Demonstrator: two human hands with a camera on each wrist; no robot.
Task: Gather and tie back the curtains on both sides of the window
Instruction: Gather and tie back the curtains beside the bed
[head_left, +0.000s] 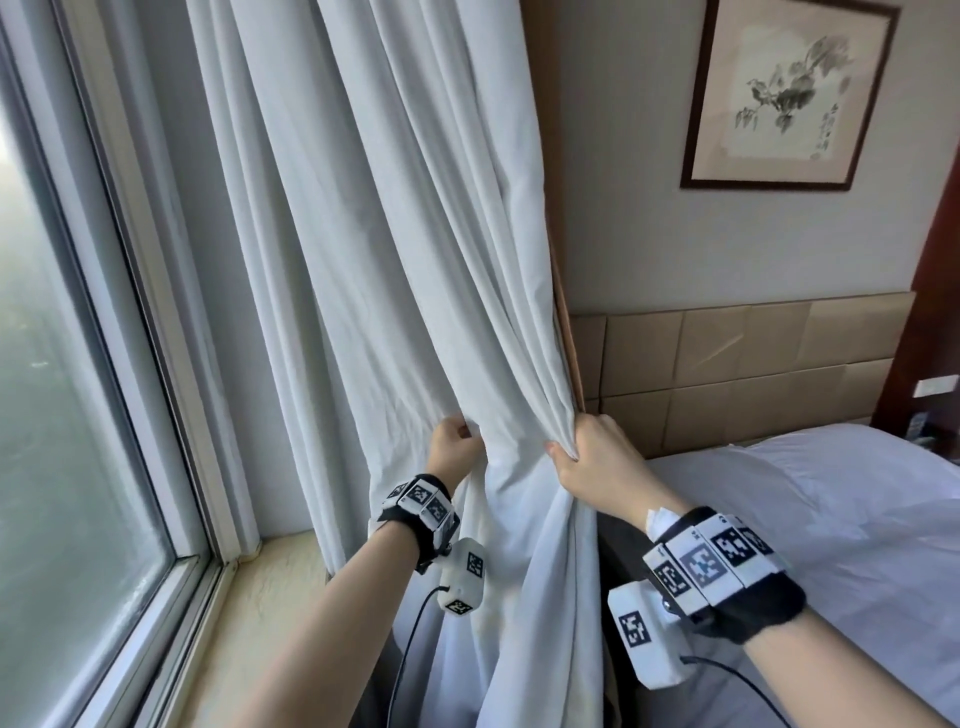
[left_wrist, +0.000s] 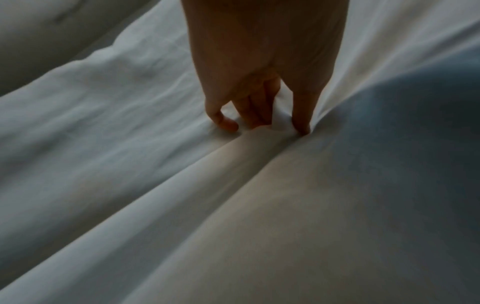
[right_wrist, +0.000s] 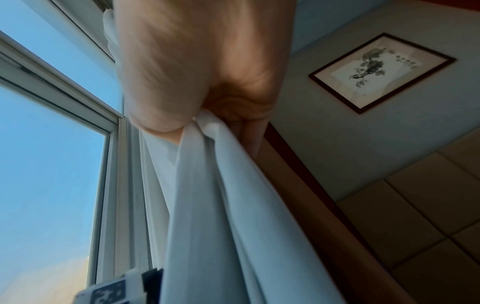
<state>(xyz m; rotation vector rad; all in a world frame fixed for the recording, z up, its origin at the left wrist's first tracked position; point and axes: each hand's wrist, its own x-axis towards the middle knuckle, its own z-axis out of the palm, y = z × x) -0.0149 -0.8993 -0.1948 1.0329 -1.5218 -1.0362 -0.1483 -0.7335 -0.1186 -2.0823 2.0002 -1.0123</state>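
Observation:
A white curtain (head_left: 395, 270) hangs at the right side of the window (head_left: 67, 364), drawn toward the wall. My right hand (head_left: 582, 452) grips a bunched fold of its right edge at waist height; the right wrist view shows the cloth (right_wrist: 215, 185) squeezed in that fist (right_wrist: 197, 115). My left hand (head_left: 457, 441) pinches a fold further left on the same curtain; in the left wrist view its fingertips (left_wrist: 226, 123) dig into the white fabric (left_wrist: 182, 195). No tie-back is visible.
A bed (head_left: 810, 509) with white sheets lies to the right, its tan padded headboard (head_left: 737, 364) against the wall. A framed ink picture (head_left: 789, 93) hangs above. The stone window sill (head_left: 260, 597) runs below the window on the left.

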